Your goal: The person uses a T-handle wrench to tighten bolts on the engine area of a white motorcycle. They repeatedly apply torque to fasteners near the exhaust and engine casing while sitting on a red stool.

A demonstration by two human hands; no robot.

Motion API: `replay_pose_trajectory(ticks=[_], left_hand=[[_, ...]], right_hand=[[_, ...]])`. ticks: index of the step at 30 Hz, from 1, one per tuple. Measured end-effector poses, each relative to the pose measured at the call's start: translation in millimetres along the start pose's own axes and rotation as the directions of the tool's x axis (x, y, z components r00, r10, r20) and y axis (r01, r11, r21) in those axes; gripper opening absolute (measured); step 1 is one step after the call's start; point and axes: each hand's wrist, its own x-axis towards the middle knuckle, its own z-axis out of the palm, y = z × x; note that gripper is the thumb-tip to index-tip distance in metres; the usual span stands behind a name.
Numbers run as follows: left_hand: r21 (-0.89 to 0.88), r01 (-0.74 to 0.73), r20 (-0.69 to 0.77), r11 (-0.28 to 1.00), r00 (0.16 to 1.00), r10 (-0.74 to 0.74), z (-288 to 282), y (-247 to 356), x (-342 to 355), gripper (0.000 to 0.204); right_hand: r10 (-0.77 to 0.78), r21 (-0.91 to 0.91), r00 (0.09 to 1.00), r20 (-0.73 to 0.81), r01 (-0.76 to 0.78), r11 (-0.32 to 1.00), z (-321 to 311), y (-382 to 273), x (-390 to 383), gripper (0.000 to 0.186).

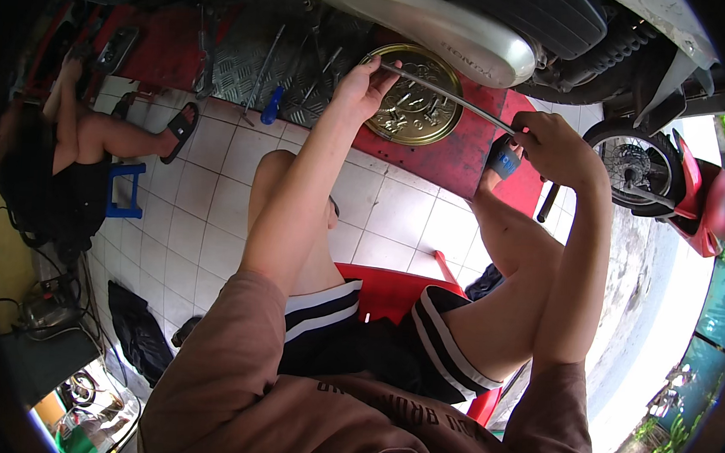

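Note:
A long, thin metal rod (449,95) is held slantwise across the front of me, over a red bench. Its far-right end disappears into my right hand (556,149), whose fingers are curled closed around it. At the other end, the thumb and fingers of my left hand (364,91) close on the tip. Beneath the rod lies a round gold-coloured tray (443,134) with several small bolts and metal parts in it. Just above hangs the silver engine cover (441,28) of a motorcycle, touched by neither hand.
On the bench's metal plate (231,65) lie a long-shafted wrench (266,63) and a blue-handled screwdriver (272,106). A person (60,142) sits at the left near a blue stool (125,191). A red chair (388,290) is under me. A motorcycle wheel (632,168) stands at right.

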Motion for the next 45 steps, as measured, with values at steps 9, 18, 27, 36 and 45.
replay_pose_trajectory(ticks=[9,18,27,36,45], left_hand=[[0.193,-0.165,-0.066,0.967,0.981,0.181,7,-14,-11,0.015],[0.496,-0.333,0.163,0.802,0.943,0.290,6,29,-80,0.020],[0.719,-0.573,0.315,0.392,0.772,0.552,51,109,-120,0.050],[0.779,-0.624,0.502,-0.060,0.563,0.657,54,117,-70,0.023],[0.737,-0.663,0.518,-0.130,0.431,0.739,47,118,-37,0.024]], right_hand=[[0.128,0.005,0.982,0.140,-0.130,0.991,16,-15,-6,0.020],[-0.127,-0.184,0.982,0.139,0.152,0.971,7,-49,-11,0.027],[-0.318,0.310,0.942,0.108,0.272,0.911,35,-104,-6,0.021],[-0.283,0.725,0.956,0.083,0.137,0.675,66,-161,-1,0.011],[-0.151,0.836,0.979,0.136,-0.031,0.547,91,-188,32,0.016]])
